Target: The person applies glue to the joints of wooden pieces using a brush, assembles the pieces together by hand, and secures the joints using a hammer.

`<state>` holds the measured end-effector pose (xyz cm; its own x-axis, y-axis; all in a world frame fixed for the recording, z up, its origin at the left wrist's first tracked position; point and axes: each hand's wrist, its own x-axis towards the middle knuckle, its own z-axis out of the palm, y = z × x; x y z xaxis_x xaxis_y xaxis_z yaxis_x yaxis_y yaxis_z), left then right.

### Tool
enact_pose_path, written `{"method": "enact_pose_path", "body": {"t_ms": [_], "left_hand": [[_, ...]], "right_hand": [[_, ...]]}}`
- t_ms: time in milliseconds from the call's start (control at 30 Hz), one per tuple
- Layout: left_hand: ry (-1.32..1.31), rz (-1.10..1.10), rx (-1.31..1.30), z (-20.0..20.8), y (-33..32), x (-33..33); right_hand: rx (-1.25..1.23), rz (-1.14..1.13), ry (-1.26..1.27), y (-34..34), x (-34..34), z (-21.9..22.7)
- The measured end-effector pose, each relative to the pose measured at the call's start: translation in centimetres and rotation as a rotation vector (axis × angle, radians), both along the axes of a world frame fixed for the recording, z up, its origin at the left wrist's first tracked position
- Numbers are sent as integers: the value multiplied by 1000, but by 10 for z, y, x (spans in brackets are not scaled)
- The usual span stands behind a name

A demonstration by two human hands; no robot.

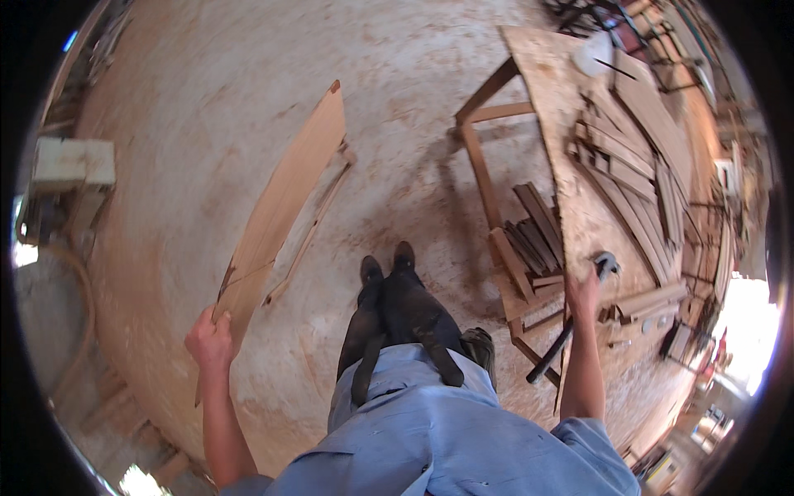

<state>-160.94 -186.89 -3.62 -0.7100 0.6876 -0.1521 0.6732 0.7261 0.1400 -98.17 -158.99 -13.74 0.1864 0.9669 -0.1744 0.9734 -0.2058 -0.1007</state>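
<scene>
My left hand (pixel 210 337) is closed around the near end of a long wooden board (pixel 285 198), which reaches away over the floor and tapers at its far tip. A dark line crosses the board near my fingers. On the right, my right hand (pixel 584 291) grips a hammer (pixel 608 264) at the edge of the wooden worktable (pixel 542 91). The hammer's metal head shows beyond my fist, and its dark handle slants back toward me, past the table's edge.
Several wooden strips (pixel 633 178) lie piled on the worktable, with a white container (pixel 593 54) at its far end. More short pieces (pixel 533 240) rest on a shelf beneath. A thin wooden stick (pixel 310 231) shows beside the board. At far left stands a pale box-like unit (pixel 74 164).
</scene>
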Motion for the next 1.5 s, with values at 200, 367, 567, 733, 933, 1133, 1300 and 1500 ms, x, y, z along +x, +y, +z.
{"method": "enact_pose_path", "body": {"t_ms": [200, 367, 567, 733, 933, 1133, 1300, 1500], "left_hand": [[24, 160, -104, -39, -23, -5], [-7, 192, -104, -60, -11, -8], [35, 157, -151, -95, -19, -26], [6, 132, -97, -122, -16, -48], [-39, 73, -76, -177, -12, -85], [-91, 41, -113, -233, -7, -111], [-115, 10, -93, -265, -1, -124], [-132, 1, -45, -293, -8, -125]], "right_hand": [[83, -70, -224, -14, 27, -9], [-291, -350, -118, -22, 109, -36], [-194, -517, 465, -26, 111, -31], [-59, -812, 656, -13, 65, -1], [199, -796, 730, -3, 15, 23], [273, -440, 997, 9, -127, 44], [139, -206, 961, 2, -231, 10], [-168, 42, 979, -24, -301, -32]]}}
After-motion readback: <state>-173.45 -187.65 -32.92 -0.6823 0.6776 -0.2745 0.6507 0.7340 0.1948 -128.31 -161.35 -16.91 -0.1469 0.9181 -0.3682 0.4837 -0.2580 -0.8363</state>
